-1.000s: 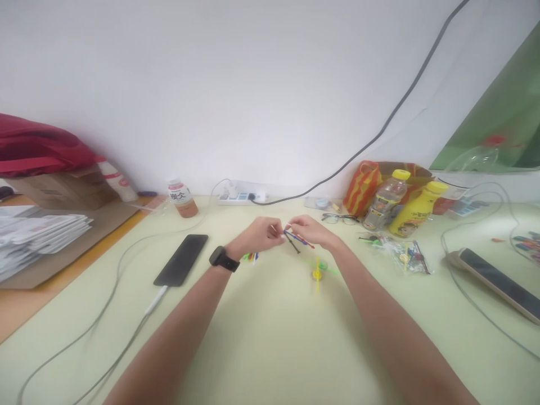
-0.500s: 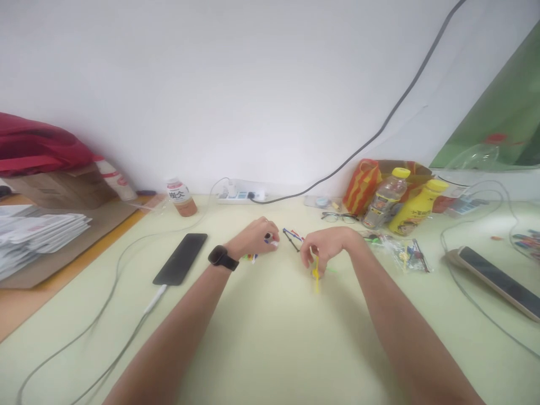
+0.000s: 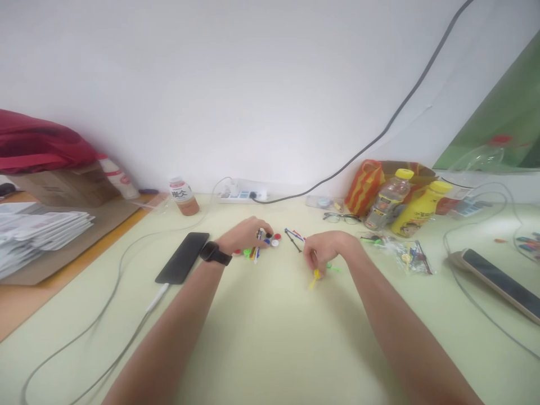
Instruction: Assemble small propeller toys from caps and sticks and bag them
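Here, on a smooth, pale-green counter (image 3: 270,343), a person's left hand (image 3: 247,236) rests knuckles-up beside a scatter of small round caps (image 3: 274,241) in glossy red, white, blue and black plastic. The fingers are curled under. Blur and the back of the hand hide whether they grip anything, so that cannot be told.

The right hand (image 3: 327,250) is bent down at the wrist, its fingers pinched around the top of a thin yellow piece (image 3: 314,277). The piece's lower end pokes out below the hand, close to the counter's middle. A bright green piece (image 3: 333,268) shows just beside it, half hidden by the hand.

Between the hands lie slim sticks (image 3: 294,235) in blue, red and black, too small to make out how they join.

A dark band watch (image 3: 215,253) wraps the left wrist, near a flat black phone (image 3: 182,257) on a white cable. A crinkled clear bag (image 3: 407,254) of coloured bits lies to the right, in front of two yellow-capped bottles (image 3: 386,199). Both forearms stretch forward, cut off by the lower edge.
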Tool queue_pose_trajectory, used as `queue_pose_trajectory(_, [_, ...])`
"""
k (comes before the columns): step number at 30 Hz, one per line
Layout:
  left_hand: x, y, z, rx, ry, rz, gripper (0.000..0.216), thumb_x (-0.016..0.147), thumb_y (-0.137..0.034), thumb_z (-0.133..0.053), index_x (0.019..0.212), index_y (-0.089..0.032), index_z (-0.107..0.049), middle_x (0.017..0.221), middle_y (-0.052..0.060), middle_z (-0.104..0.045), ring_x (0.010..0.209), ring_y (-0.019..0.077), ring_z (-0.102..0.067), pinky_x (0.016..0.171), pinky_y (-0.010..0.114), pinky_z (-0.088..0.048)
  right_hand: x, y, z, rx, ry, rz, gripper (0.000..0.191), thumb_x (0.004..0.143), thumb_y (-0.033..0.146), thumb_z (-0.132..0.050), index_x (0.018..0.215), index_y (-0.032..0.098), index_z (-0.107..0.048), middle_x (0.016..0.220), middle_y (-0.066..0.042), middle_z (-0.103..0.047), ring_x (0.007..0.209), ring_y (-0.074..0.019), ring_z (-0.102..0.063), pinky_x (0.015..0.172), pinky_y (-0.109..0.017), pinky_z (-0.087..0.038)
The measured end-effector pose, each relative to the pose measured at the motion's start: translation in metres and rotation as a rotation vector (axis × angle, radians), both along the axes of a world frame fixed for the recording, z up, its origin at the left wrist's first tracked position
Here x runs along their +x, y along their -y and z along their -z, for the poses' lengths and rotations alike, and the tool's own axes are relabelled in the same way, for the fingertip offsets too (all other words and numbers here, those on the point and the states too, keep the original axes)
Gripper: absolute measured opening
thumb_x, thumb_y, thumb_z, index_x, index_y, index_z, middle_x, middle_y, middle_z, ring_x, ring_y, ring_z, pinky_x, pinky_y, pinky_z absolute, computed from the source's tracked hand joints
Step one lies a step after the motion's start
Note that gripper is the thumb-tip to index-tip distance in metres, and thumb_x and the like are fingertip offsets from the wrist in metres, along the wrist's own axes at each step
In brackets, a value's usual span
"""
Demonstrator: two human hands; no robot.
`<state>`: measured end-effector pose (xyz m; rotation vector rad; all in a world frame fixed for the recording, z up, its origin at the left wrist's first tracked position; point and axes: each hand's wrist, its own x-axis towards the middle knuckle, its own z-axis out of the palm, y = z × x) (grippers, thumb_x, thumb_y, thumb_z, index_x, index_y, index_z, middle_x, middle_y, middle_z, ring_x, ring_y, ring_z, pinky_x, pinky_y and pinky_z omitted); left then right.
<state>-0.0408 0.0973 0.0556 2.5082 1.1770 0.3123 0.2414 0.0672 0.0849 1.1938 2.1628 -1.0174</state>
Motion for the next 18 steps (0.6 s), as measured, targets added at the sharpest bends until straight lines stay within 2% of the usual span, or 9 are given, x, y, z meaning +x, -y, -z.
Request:
queue_pose_trajectory(5, [0.0,-0.003,0.008,0.023,0.066,0.015,0.035,0.076,-0.044,-0.078,0.107,-0.027,-0.079,0.103,0.004,-0.075,0.101,0.0265,-0.064,0.082,0.03,-0.048,0.001,0.001,0.003,0.058,-0.135,0.009,0.028,0.054,0.036,-0.088,0.075,0.021,-0.076,0.082,0.0,-0.076,0.077,-0.0198,-0.067,0.062,-0.027,-0.043])
queue_pose_trajectory(8, [0.002,-0.001,0.008,0.034,0.093,0.017,0.04,0.074,-0.045,-0.08,0.11,-0.027,-0.078,0.104,0.005,-0.075,0.103,0.0268,-0.063,0.083,0.03,-0.049,0.003,0.0,0.004,0.092,-0.189,0.005,0.017,0.06,0.027,-0.083,0.074,0.021,-0.076,0.08,-0.001,-0.075,0.075,-0.0198,-0.066,0.062,-0.027,-0.044])
queue_pose_trajectory(11, [0.005,0.004,0.0,0.034,0.142,-0.006,0.045,0.074,-0.052,-0.081,0.11,-0.025,-0.076,0.106,0.006,-0.074,0.104,0.0264,-0.065,0.085,0.031,-0.05,0.004,-0.002,0.004,0.16,-0.321,0.048,0.011,0.066,0.02,-0.075,0.077,0.019,-0.074,0.082,-0.003,-0.075,0.076,-0.0192,-0.066,0.065,-0.026,-0.046])
queue_pose_trajectory(13, [0.009,0.009,-0.009,0.029,0.182,-0.014,0.039,0.079,-0.054,-0.077,0.104,-0.025,-0.076,0.106,0.005,-0.074,0.101,0.0248,-0.066,0.083,0.031,-0.051,0.004,-0.004,0.003,0.196,-0.491,0.109,0.011,0.072,0.022,-0.072,0.083,0.019,-0.072,0.086,-0.003,-0.074,0.077,-0.018,-0.064,0.066,-0.025,-0.047])
queue_pose_trajectory(15, [0.015,0.014,-0.019,0.0,0.241,0.006,0.033,0.083,-0.053,-0.073,0.097,-0.023,-0.075,0.101,0.004,-0.075,0.098,0.0228,-0.068,0.081,0.03,-0.052,0.003,-0.005,0.004,0.173,-0.659,0.202,0.014,0.079,0.029,-0.07,0.088,0.018,-0.068,0.087,-0.004,-0.072,0.074,-0.0161,-0.061,0.061,-0.025,-0.046])
queue_pose_trajectory(18, [0.026,0.023,-0.029,-0.064,0.385,0.071,0.031,0.086,-0.047,-0.073,0.102,-0.022,-0.072,0.108,0.005,-0.074,0.098,0.0205,-0.07,0.087,0.032,-0.055,0.002,-0.006,0.007,0.087,-0.837,0.343,0.019,0.083,0.036,-0.067,0.087,0.018,-0.062,0.082,-0.002,-0.066,0.067,-0.0134,-0.056,0.054,-0.023,-0.043])
